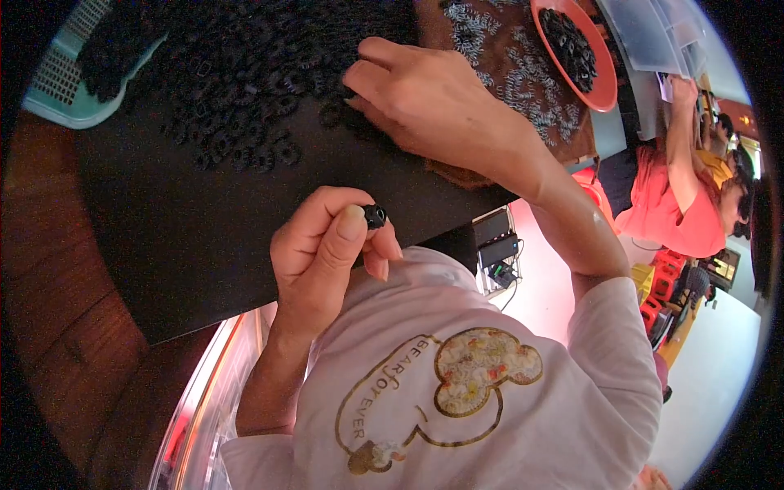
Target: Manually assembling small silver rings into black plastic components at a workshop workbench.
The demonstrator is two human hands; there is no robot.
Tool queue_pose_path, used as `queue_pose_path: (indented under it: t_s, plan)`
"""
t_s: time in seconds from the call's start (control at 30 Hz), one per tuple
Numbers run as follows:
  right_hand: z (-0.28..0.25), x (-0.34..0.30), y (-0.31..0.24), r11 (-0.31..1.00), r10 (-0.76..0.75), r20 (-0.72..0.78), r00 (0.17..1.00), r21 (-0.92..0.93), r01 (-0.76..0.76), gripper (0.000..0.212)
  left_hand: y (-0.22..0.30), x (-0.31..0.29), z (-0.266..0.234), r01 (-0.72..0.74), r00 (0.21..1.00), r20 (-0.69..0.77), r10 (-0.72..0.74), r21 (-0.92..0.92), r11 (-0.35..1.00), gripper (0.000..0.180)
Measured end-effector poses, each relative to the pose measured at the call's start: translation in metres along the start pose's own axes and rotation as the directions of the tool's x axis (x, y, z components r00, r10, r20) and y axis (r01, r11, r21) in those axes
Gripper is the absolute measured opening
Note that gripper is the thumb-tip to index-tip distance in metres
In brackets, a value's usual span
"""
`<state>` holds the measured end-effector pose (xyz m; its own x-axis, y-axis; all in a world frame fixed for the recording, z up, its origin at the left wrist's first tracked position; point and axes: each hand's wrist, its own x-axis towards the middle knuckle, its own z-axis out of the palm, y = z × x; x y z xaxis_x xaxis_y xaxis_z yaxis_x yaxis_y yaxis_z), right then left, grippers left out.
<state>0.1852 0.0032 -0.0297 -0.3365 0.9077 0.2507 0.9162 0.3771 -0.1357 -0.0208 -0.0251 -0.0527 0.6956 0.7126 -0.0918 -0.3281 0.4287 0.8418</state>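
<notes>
Pinching a small black part between thumb and fingertips, the left hand holds it just above the near edge of the black worktop. Reaching into the heap of black rings, the right hand lies half curled, grasping nothing I can make out. Judging by this, a piece is being picked; next calls for a fine fingertip pinch.

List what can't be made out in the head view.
- Right hand fingertips: buried in the black parts pile, so any grasp is hidden.
- Small black part in left hand: too small for shape detail.
- Teal basket: cut off by the rim.
- Orange bowl contents: blurred.
</notes>
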Motion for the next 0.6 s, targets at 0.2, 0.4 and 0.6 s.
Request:
queue_pose_path:
  t_s: [0.2,0.4,0.6]
  plan:
    - [0.005,-0.004,0.004,1.000,0.006,-0.013,1.000,-0.017,-0.006,0.010,-0.005,0.002,0.000,-0.017,1.000,0.020,0.017,-0.021,1.000,0.023]
    - [0.004,-0.006,0.004,1.000,0.015,-0.019,1.000,-0.022,-0.015,0.011,-0.005,0.002,0.000,-0.022,0.999,0.025,0.022,-0.008,1.000,0.022]
    - [-0.008,-0.013,-0.001,0.997,0.015,-0.089,0.996,0.076,-0.008,0.011,-0.002,0.000,0.003,-0.020,1.000,0.006,0.020,-0.009,1.000,0.022]
